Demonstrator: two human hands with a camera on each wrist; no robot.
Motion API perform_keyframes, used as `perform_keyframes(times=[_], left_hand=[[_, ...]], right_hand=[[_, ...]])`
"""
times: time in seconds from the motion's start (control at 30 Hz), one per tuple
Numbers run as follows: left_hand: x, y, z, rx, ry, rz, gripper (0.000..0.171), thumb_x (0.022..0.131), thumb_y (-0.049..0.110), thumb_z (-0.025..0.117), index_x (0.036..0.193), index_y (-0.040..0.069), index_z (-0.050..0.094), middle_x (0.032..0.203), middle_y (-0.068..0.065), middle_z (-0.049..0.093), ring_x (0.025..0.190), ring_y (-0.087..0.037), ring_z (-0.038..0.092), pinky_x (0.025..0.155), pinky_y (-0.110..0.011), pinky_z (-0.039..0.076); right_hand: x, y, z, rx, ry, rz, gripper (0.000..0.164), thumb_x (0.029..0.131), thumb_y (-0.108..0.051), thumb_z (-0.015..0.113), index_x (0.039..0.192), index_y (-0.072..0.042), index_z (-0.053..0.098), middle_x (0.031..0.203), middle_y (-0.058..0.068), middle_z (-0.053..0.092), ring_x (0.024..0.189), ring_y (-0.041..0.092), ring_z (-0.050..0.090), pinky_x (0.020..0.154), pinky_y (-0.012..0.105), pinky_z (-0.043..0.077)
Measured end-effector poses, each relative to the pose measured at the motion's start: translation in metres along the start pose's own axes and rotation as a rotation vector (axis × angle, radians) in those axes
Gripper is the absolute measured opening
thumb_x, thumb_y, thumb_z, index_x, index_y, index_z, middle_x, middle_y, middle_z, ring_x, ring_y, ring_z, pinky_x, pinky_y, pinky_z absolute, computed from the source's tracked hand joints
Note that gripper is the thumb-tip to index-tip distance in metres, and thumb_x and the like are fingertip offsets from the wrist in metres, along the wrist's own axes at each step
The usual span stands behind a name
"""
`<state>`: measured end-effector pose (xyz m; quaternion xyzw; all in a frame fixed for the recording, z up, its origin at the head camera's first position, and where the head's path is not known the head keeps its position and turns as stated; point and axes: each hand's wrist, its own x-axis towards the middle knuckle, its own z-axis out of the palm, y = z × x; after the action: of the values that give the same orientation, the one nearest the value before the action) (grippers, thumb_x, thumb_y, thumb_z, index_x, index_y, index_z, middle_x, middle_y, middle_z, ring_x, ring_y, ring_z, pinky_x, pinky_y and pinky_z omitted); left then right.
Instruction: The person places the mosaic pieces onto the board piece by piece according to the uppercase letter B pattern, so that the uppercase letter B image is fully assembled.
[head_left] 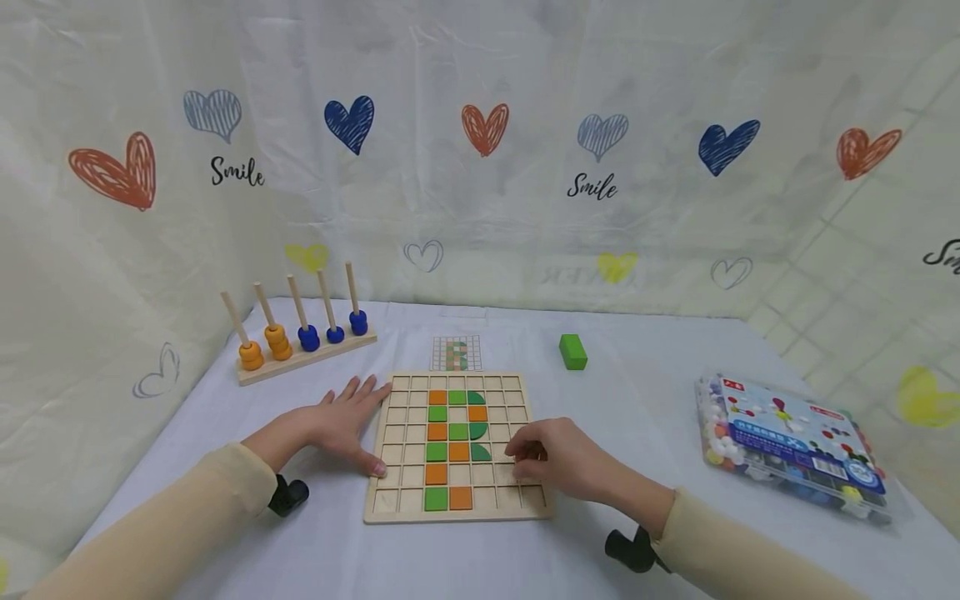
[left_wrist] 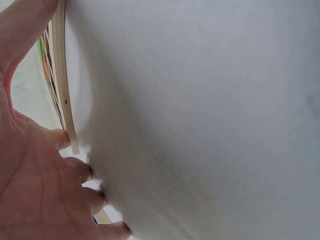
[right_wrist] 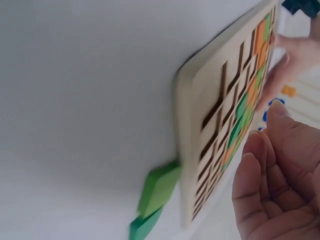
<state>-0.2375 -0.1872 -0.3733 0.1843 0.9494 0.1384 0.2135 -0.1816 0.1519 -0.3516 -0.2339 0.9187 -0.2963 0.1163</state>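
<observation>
A wooden grid board [head_left: 458, 514] lies on the cloth, with orange, light green and dark green tiles in its middle columns. Along its left edge rests my left hand [head_left: 347, 423], fingers spread, thumb at the near part of that edge. The left wrist view shows the thumb [left_wrist: 30, 30] against the board's side [left_wrist: 62, 85]. My right hand [head_left: 558, 457] hovers over the board's right columns, fingers loosely bent. In the right wrist view, no tile shows between its thumb [right_wrist: 287, 125] and fingers. Above the board lies a small pattern card [head_left: 442, 343].
A green block [head_left: 573, 352] sits beyond the board's far right corner. At the back left stands a peg rack [head_left: 311, 363] with orange and blue beads. A clear plastic case [head_left: 798, 442] of coloured parts lies at the right. Hearts decorate the curtain [head_left: 525, 217] behind.
</observation>
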Motion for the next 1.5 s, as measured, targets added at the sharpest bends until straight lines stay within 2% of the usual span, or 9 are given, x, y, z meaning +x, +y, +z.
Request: perform_keyframes(times=[0.27, 0.5, 0.73, 0.87, 1.07, 1.2, 1.37, 1.5], left_hand=[[0.000, 0.000, -0.001, 0.009, 0.002, 0.007, 0.129, 0.073, 0.062, 0.084, 0.164, 0.004, 0.014, 0.169, -0.030, 0.004, 0.155, -0.056, -0.001, 0.117, -0.079, 0.005], [-0.001, 0.001, -0.001, 0.002, 0.000, 0.003, 0.128, 0.073, 0.062, 0.084, 0.164, 0.004, 0.014, 0.169, -0.029, 0.005, 0.155, -0.055, -0.001, 0.118, -0.078, 0.006], [-0.002, 0.002, -0.001, 0.000, -0.004, -0.003, 0.128, 0.073, 0.062, 0.084, 0.164, 0.005, 0.014, 0.170, -0.029, 0.004, 0.155, -0.055, -0.001, 0.118, -0.078, 0.005], [-0.002, 0.002, -0.001, -0.004, -0.004, -0.006, 0.129, 0.072, 0.062, 0.085, 0.164, 0.005, 0.014, 0.170, -0.029, 0.004, 0.155, -0.055, -0.002, 0.118, -0.078, 0.004], [-0.001, 0.002, 0.000, -0.005, -0.007, -0.009, 0.129, 0.072, 0.062, 0.084, 0.164, 0.005, 0.013, 0.170, -0.029, 0.004, 0.155, -0.055, -0.002, 0.118, -0.078, 0.005], [-0.001, 0.002, 0.000, -0.003, -0.007, -0.010, 0.129, 0.073, 0.062, 0.084, 0.164, 0.005, 0.014, 0.170, -0.029, 0.004, 0.155, -0.055, -0.002, 0.118, -0.078, 0.005], [-0.001, 0.003, -0.001, 0.002, -0.007, -0.010, 0.129, 0.072, 0.062, 0.084, 0.164, 0.005, 0.014, 0.170, -0.029, 0.004, 0.155, -0.055, -0.001, 0.118, -0.078, 0.005], [-0.001, 0.002, -0.001, 0.002, -0.004, -0.005, 0.129, 0.072, 0.062, 0.084, 0.164, 0.005, 0.014, 0.170, -0.029, 0.004, 0.155, -0.055, -0.001, 0.118, -0.078, 0.005]], right_hand=[[-0.022, 0.034, -0.017, -0.006, 0.071, 0.020, 0.015, 0.086, -0.006, 0.079, 0.100, -0.004, 0.075, 0.084, -0.005, 0.069, 0.076, 0.007, 0.058, 0.065, 0.020, 0.051], [-0.030, 0.049, -0.019, -0.036, 0.044, 0.064, 0.024, 0.083, -0.008, 0.083, 0.105, -0.004, 0.075, 0.080, -0.006, 0.065, 0.073, 0.008, 0.054, 0.063, 0.021, 0.047], [-0.030, 0.057, -0.017, -0.064, -0.004, 0.048, 0.035, 0.082, -0.007, 0.084, 0.116, -0.006, 0.074, 0.077, -0.007, 0.060, 0.069, 0.005, 0.051, 0.060, 0.020, 0.045], [-0.030, 0.059, -0.018, -0.066, -0.015, 0.014, 0.033, 0.083, -0.005, 0.081, 0.116, -0.008, 0.075, 0.076, -0.009, 0.060, 0.068, 0.002, 0.050, 0.060, 0.020, 0.045], [-0.031, 0.059, -0.017, -0.076, -0.008, 0.019, 0.027, 0.085, -0.007, 0.081, 0.111, -0.009, 0.075, 0.076, -0.009, 0.059, 0.068, 0.001, 0.049, 0.060, 0.020, 0.044], [-0.032, 0.059, -0.015, -0.113, 0.007, 0.050, 0.022, 0.084, -0.010, 0.083, 0.104, -0.010, 0.074, 0.075, -0.009, 0.059, 0.069, 0.004, 0.049, 0.061, 0.021, 0.044], [-0.031, 0.056, -0.010, -0.130, 0.010, 0.153, 0.021, 0.082, -0.012, 0.084, 0.100, -0.011, 0.073, 0.077, -0.007, 0.060, 0.072, 0.010, 0.052, 0.063, 0.023, 0.045], [-0.031, 0.054, -0.010, -0.134, 0.004, 0.169, 0.020, 0.083, -0.008, 0.083, 0.100, -0.009, 0.073, 0.079, -0.006, 0.062, 0.074, 0.011, 0.053, 0.065, 0.023, 0.047]])
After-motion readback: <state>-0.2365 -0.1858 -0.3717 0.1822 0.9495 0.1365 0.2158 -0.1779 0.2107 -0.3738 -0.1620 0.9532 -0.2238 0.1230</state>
